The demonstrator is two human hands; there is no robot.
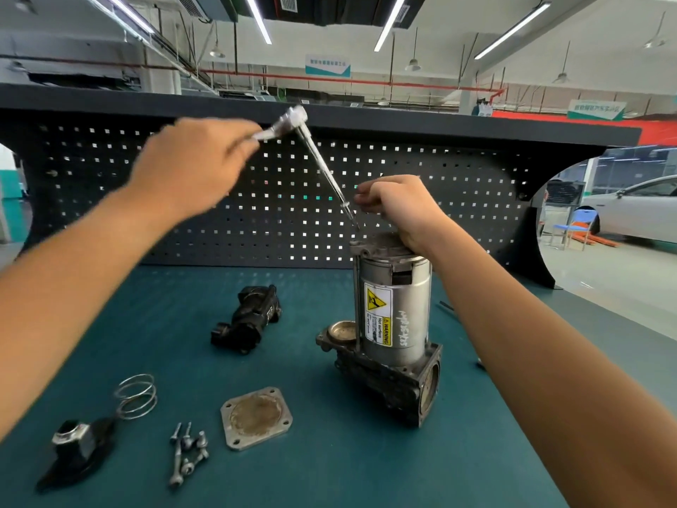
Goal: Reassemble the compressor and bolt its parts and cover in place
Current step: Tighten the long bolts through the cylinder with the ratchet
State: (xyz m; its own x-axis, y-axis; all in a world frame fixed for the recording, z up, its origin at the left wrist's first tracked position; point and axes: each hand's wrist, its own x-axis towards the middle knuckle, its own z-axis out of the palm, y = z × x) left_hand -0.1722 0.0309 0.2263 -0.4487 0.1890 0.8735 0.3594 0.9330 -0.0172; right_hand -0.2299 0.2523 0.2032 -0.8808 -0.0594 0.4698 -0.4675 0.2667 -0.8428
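The compressor (394,317) stands upright on the green bench, a silver motor can with a yellow warning label on a dark cast base. My right hand (397,210) rests on its top end, fingers curled near the tool's tip. My left hand (190,166) holds the handle of a ratchet wrench (293,121). Its long extension slants down to a bolt head at the can's top left edge. The square metal cover plate (256,417) lies flat in front. Several loose bolts (187,452) lie to its left.
A black valve block (249,319) lies left of the compressor. A wire spring (136,395) and a black bracket with a silver fitting (75,449) sit at the front left. A dark pegboard (256,199) closes the back of the bench.
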